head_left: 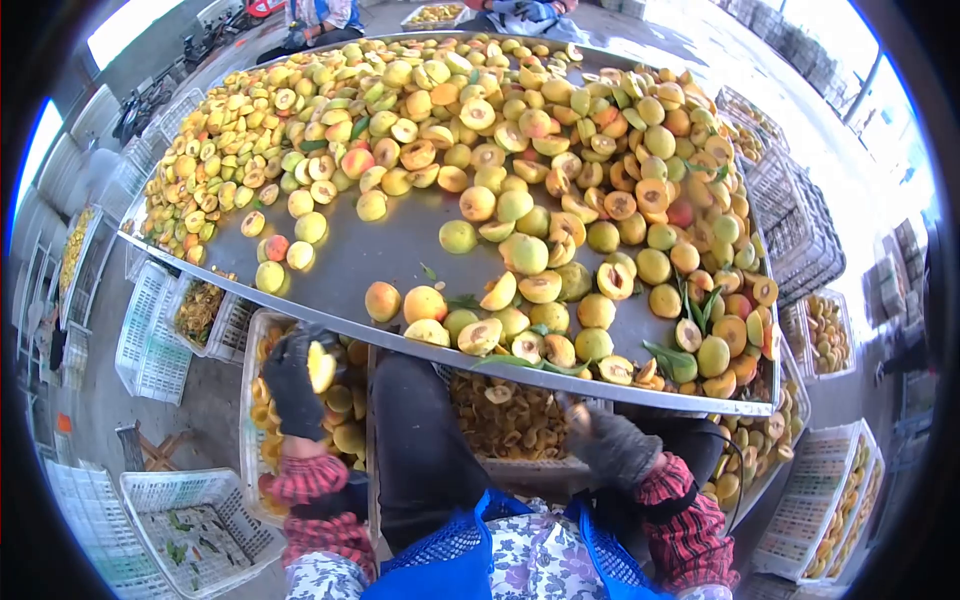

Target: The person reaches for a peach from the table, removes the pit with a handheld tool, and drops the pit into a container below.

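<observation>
My left hand (297,388), in a dark glove, is closed around a pale yellow peach half (320,367). It is over a crate (250,400) of peaches beside my left leg. My right hand (615,442), in a grey glove, is closed near my right thigh, with a small tip poking out that is too blurred to name. Between my legs, below the table edge, a crate holds brown peach pits and scraps (510,410). Whole and halved yellow peaches (525,254) cover much of the metal table (350,245) in front, some with green leaves.
A metal rim (500,375) runs along the table's near edge. A white crate (200,510) with a few leaves stands lower left. Peach-filled crates (815,500) stand at right, near stacked crates (795,225). Two other people (325,20) sit across the table.
</observation>
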`<state>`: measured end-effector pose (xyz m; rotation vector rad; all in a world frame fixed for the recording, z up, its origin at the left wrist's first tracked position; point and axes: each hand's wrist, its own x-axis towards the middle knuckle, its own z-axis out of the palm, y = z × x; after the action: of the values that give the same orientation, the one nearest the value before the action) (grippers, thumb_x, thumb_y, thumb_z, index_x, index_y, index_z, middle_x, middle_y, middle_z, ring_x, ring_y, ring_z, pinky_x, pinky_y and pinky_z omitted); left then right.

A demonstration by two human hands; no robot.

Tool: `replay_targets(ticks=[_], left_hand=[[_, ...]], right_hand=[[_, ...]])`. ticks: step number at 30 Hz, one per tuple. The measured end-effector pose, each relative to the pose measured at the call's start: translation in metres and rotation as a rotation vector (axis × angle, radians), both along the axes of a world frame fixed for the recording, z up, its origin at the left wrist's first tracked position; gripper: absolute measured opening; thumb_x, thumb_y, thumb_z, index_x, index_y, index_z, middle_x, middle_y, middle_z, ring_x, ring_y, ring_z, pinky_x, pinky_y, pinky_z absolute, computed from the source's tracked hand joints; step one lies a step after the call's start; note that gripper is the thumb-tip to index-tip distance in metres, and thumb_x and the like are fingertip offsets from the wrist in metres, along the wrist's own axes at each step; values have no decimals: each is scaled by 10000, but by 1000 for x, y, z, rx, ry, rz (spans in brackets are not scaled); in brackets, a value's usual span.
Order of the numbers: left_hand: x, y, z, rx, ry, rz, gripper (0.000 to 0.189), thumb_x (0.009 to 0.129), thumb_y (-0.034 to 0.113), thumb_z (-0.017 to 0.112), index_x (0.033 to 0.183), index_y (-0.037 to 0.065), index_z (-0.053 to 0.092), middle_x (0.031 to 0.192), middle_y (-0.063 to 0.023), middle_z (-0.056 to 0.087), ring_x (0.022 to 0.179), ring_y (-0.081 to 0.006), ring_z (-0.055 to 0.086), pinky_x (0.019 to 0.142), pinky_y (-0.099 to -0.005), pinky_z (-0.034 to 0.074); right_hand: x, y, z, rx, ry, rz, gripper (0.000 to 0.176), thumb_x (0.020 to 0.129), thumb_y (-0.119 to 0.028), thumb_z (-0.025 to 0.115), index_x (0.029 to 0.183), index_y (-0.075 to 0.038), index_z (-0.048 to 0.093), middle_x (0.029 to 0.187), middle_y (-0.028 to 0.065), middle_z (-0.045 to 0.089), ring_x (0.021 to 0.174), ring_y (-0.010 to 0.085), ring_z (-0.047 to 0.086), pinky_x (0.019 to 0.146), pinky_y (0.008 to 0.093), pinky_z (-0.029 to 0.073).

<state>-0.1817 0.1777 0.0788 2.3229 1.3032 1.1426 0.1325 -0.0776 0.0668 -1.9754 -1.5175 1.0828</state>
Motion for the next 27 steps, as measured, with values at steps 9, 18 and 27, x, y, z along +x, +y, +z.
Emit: replay_targets(ticks=[9, 18, 27], left_hand=[[79, 99, -22, -111, 307, -346, 433, 761, 142, 635, 1165, 27, 529, 1115, -155, 569, 1007, -259, 570, 877, -326, 439], [223, 159, -57, -272, 560, -583, 610, 628, 362, 733, 1112, 32, 561, 1023, -132, 611, 913, -291, 597, 807, -362, 465], [96, 118, -21, -1655, -1159, -1079, 501, 906, 308, 344, 1277, -28, 364, 1135, -264, 526, 908, -368, 600, 719, -409, 535]], right_hand=[[76, 52, -15, 52, 184, -641, 241, 768, -184, 597, 919, -44, 472, 679, 81, 510, 537, 178, 529, 457, 299, 433], [126, 38, -53, -158, -224, -664, 347, 719, -224, 610, 963, -3, 499, 809, 182, 548, 753, 337, 575, 662, 405, 473], [121, 36, -35, -118, -508, -334, 372, 714, -310, 590, 971, -44, 555, 857, 223, 590, 848, 395, 573, 732, 437, 451]])
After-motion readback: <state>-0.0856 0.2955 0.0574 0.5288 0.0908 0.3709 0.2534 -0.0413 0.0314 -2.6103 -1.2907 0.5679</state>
